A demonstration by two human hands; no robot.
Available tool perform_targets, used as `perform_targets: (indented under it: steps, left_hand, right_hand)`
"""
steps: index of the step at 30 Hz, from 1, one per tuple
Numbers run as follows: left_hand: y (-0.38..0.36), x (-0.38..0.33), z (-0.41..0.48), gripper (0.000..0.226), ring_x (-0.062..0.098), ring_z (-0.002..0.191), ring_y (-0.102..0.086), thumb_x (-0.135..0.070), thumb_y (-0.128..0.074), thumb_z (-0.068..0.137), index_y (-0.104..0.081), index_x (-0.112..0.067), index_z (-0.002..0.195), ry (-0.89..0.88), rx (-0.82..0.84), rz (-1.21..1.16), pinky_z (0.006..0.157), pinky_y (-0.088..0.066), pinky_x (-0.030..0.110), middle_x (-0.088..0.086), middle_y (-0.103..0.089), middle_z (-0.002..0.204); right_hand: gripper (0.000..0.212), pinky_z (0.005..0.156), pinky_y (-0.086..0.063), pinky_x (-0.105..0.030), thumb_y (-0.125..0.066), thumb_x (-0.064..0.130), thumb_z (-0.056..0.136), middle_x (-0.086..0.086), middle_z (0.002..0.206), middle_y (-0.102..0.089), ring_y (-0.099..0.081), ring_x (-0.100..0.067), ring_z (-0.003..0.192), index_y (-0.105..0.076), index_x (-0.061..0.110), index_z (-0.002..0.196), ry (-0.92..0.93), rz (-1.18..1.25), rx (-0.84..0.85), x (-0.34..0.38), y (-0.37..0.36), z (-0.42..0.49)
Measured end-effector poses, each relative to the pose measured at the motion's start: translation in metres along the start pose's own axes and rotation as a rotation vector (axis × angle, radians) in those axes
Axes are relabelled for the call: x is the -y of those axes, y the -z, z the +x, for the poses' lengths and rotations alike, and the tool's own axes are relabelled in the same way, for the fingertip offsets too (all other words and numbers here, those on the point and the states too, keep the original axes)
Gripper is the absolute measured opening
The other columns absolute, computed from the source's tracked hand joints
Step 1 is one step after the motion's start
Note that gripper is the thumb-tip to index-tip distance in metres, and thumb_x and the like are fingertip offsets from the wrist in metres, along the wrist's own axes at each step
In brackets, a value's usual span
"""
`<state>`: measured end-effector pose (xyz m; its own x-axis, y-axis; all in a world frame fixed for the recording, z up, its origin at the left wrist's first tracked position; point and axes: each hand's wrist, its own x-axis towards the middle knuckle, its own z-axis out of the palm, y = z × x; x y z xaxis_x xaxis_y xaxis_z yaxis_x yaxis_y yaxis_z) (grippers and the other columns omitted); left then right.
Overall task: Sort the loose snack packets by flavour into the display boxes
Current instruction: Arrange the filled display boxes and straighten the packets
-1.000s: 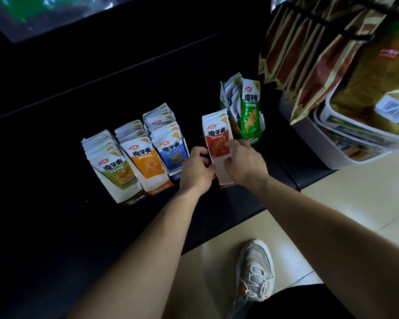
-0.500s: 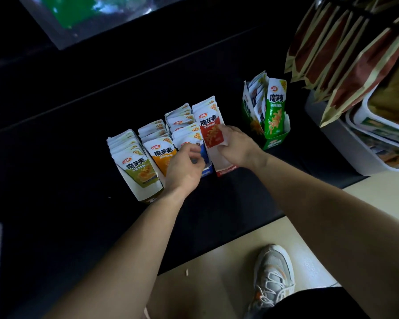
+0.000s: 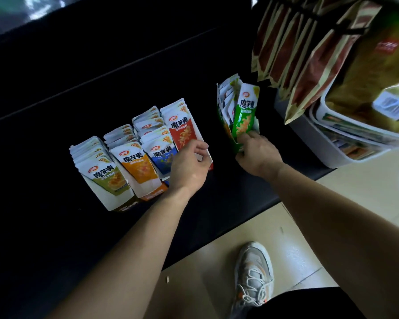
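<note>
Four display boxes of snack packets stand side by side on the black counter: olive [image 3: 106, 180], orange [image 3: 139, 168], blue [image 3: 161, 156] and red [image 3: 184, 131]. My left hand [image 3: 190, 165] rests at the front of the red box with fingers loosely curled, holding nothing. A green display box [image 3: 226, 125] stands apart to the right, with a green packet [image 3: 244, 113] upright at its front. My right hand [image 3: 257, 154] grips the lower front of the green box, its fingertips on that packet's bottom edge.
A white bin [image 3: 320, 143] of large gold and brown bags [image 3: 364, 72] stands at the counter's right end, close to the green box. The counter edge runs diagonally below my forearms, with tiled floor and my shoe [image 3: 253, 272] beyond it.
The red box has slid left against the blue box. My right hand left the red box and took hold of the green box. My left hand loosened its grip.
</note>
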<state>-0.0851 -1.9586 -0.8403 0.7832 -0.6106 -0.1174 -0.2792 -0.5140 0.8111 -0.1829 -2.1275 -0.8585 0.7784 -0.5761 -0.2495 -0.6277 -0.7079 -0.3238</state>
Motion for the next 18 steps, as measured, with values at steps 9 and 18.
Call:
perform_targets:
  steps: [9, 18]
  left_hand:
    - [-0.028, -0.017, -0.005, 0.044, 0.0, 0.079, -0.057, -0.035, -0.07, 0.09, -0.051, -0.025, 0.129, 0.03, 0.067, -0.01, 0.061, -0.039, 0.016, -0.016, -0.061, 0.097]
    - [-0.043, -0.017, -0.019, 0.05, 0.004, 0.09, -0.062, -0.027, -0.065, 0.093, -0.047, -0.032, 0.139, 0.062, 0.13, -0.036, 0.073, -0.047, 0.022, -0.011, -0.067, 0.105]
  right_hand:
    - [0.022, 0.072, -0.055, -0.039, -0.055, 0.038, 0.088, -0.005, 0.105, -0.069, -0.066, -0.034, 0.097, -0.068, 0.024, 0.101, 0.21, -0.124, 0.096, -0.008, 0.01, -0.062]
    - [0.105, 0.094, -0.044, -0.049, -0.078, 0.047, 0.073, -0.012, 0.143, -0.039, -0.039, -0.039, 0.126, -0.02, 0.015, 0.155, 0.104, -0.119, -0.317, -0.012, 0.028, -0.027]
